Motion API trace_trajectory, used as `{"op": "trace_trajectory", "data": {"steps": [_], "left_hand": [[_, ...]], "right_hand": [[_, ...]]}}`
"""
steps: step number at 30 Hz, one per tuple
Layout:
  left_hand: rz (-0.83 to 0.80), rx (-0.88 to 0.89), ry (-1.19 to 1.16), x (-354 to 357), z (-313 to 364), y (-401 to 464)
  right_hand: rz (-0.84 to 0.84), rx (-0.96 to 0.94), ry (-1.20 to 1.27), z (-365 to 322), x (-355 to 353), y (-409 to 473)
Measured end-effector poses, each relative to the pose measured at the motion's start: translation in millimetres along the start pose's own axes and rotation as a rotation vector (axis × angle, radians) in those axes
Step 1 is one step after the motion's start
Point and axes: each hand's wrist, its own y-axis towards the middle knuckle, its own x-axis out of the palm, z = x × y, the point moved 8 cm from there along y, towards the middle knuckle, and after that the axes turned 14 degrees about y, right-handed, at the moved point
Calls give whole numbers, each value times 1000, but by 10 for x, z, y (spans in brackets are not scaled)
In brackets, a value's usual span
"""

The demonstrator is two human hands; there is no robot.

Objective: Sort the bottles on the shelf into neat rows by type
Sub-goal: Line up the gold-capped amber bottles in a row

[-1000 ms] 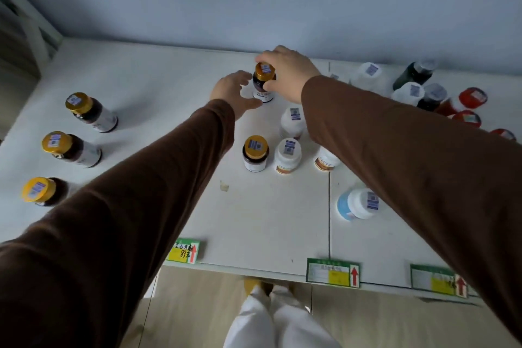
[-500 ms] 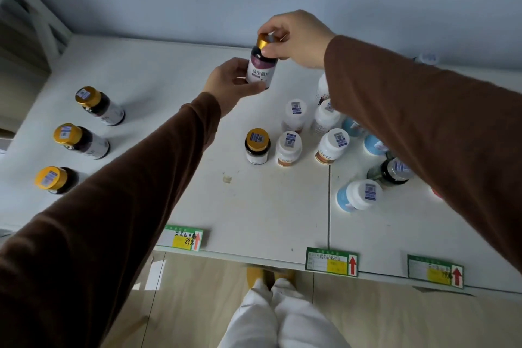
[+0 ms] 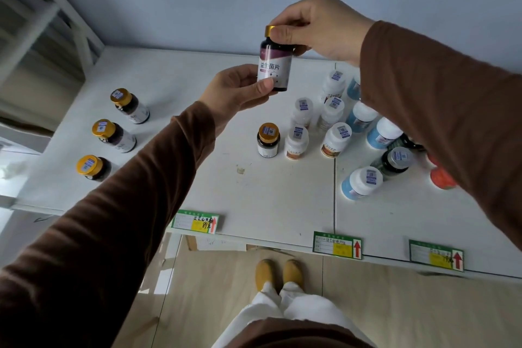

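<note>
Near edge: three green-and-yellow paper price tags (image 3: 195,222) clipped along the front lip of the white shelf (image 3: 271,206), a flat matte board with a seam down the right part and a small stain.

Mid shelf, left: row of three gold-capped bottles (image 3: 113,135), dark glass, white labels, running near to far, well apart from the rest. Centre: one more lone gold-capped bottle (image 3: 268,140), upright, just beside the cluster of white-capped bottles (image 3: 316,124) with smooth plastic bodies. Right: blue-bodied bottles (image 3: 360,182), a dark one with a grey cap, orange ones partly hidden by the right sleeve.

Above the far shelf: the held bottle (image 3: 274,65), gold metal cap, dark body, glossy purple-white label, long axis upright, slightly tilted, off the surface. Right hand (image 3: 319,28) pinches the cap from above; left hand (image 3: 240,90) grips the base, thumb on the label. Both grasping it.

Likely step: label check or handover. The gold-cap row lies left and nearer, so the left hand has the shorter path.
</note>
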Motion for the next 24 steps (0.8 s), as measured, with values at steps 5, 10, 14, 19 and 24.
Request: {"op": "trace_trajectory", "data": {"steps": [5,10,14,19,24], "left_hand": [[152,3,145,-154,33,-5],[251,14,226,-357,50,-31],[283,8,404,-664,20,-105],[215,-3,856,-1401,-45,-132],[255,-4,1173,-2418,-209,-105]], "right_hand": [[-41,-7,-46,-90,89,8],[-29,-37,-232,-193,255,101],[-2,-75,-310,-268,537,252],[29,-87,-331,-367,1057,598],[43,-63,-370,-417,1714,1116]]}}
